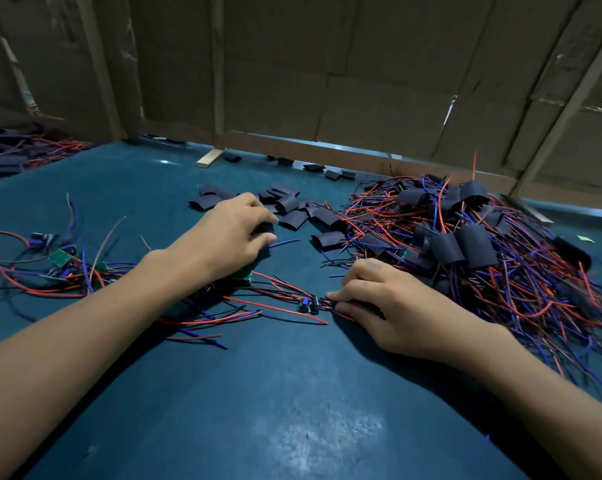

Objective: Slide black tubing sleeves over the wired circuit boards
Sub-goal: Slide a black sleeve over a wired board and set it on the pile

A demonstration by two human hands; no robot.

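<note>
Small green circuit board, dark capacitors, red and blue wires.

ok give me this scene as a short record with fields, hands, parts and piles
left hand: fingers curled on a black sleeve, over the loose sleeves
right hand: pinches wires beside a bare board
loose sleeves: scattered mid-table
sleeved pile: right, red and blue wires
unsleeved boards: left
table: blue
</note>
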